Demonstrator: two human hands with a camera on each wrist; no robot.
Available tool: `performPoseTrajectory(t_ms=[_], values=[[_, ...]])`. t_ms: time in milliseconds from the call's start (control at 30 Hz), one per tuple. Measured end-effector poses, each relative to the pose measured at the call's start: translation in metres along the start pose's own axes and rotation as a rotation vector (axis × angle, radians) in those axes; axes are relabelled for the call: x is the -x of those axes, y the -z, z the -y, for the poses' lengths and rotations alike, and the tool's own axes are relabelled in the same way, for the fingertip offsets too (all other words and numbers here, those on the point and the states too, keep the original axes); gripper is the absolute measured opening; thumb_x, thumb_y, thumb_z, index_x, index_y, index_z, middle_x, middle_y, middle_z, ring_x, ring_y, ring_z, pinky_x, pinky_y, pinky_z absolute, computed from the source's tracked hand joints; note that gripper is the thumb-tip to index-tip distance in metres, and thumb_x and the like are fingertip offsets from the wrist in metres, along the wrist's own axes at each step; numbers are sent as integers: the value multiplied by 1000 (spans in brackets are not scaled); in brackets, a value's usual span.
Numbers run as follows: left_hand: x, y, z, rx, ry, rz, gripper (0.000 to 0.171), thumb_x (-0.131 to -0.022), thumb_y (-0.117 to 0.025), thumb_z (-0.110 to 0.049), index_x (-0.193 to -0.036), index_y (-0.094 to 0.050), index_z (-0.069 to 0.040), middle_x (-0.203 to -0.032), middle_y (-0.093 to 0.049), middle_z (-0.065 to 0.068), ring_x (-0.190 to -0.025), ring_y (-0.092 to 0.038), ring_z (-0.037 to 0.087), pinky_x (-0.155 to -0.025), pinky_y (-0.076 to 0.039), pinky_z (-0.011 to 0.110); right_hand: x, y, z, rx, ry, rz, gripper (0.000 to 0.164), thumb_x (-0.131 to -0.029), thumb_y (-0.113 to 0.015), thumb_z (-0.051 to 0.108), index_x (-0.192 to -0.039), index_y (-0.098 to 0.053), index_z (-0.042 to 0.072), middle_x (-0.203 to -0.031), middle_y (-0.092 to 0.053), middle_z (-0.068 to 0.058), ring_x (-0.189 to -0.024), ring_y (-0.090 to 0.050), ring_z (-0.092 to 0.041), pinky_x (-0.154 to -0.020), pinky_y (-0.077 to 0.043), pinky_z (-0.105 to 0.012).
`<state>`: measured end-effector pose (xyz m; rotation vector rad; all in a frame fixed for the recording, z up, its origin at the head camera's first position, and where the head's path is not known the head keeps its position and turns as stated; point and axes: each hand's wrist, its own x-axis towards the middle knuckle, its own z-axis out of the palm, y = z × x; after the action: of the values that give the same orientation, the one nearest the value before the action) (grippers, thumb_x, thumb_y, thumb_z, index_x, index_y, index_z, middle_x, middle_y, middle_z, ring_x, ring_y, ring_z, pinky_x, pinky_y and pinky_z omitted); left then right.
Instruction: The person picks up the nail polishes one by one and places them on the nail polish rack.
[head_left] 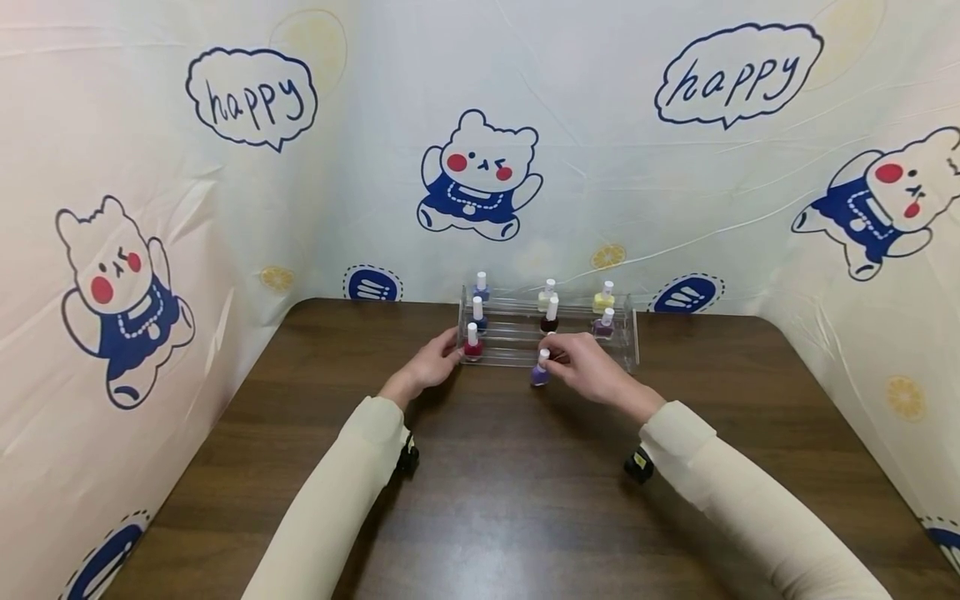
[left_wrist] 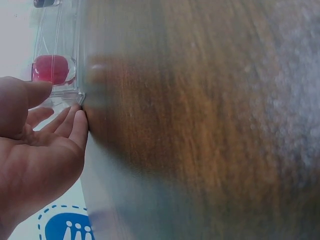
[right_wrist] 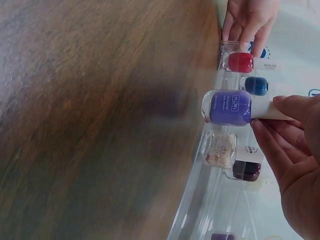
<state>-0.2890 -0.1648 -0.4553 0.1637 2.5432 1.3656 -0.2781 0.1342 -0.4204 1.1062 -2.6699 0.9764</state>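
Observation:
A clear tiered display rack (head_left: 510,362) stands at the table's back edge, holding several white-capped nail polish bottles. My right hand (head_left: 592,367) pinches the white cap of a purple nail polish bottle (right_wrist: 230,107), held in front of the lowest tier. Just beside it in the right wrist view is a pale, beige nail polish bottle (right_wrist: 221,150). My left hand (left_wrist: 45,150) grips the rack's left end, its thumb near the red nail polish bottle (left_wrist: 51,69) and its other fingers at the outer side.
Higher tiers bear blue bottles (head_left: 481,293) on the left, a dark one (head_left: 550,325) mid-rack, and a yellow bottle (head_left: 603,302) and a dark purple one (head_left: 602,327) on the right. A printed cloth (head_left: 600,192) hangs behind the brown table (head_left: 480,500).

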Motion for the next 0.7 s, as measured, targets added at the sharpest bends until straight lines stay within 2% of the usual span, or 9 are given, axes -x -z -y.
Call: performPoseTrajectory(t_ms=[233, 700], values=[[-2, 0, 1, 0, -2, 2, 57, -109, -47, -20, -163, -27, -15, -162, -38, 15, -150, -32, 36, -123, -22, 56, 1, 3, -1, 7, -2, 5, 15, -95, -71, 3, -109, -72, -1, -101, -75, -10, -92, -72, -21, -84, -61, -37], [-1, -1, 0, 11, -3, -1, 57, -109, -47, -19, -163, -28, -14, -162, -38, 16, -149, -33, 36, -123, -22, 55, 5, 5, -5, 20, -17, 10, 15, -95, -71, 5, -109, -72, 0, -99, -74, -7, -90, -71, -19, -81, -61, -36]])
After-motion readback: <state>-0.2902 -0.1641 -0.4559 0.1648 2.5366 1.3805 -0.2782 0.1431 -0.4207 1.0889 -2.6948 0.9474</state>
